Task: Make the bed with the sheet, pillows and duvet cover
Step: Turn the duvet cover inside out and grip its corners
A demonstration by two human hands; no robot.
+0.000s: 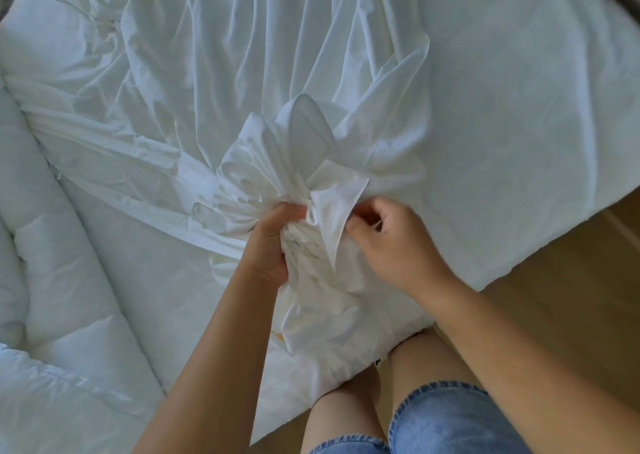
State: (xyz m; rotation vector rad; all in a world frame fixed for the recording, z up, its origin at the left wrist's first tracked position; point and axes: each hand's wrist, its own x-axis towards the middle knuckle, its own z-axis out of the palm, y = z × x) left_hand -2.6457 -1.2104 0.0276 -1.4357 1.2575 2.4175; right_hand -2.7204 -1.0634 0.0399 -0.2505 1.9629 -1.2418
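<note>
Duvet cover (214, 82), long folds up-left across bed (519, 107), bunched end in curled fingers of left hand (273, 242) and right hand (391, 242)

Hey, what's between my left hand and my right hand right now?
A flap of the bunched white cloth, seen in the head view. The left hand grips the bunch; the right hand pinches the flap's edge.

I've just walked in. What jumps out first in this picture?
The two hands in the middle: the left hand grips a bunched white cloth, while the right hand pinches a loose flap of it. A puffy quilted duvet lies at far left, and a smooth sheet lies flat on the right.
</note>
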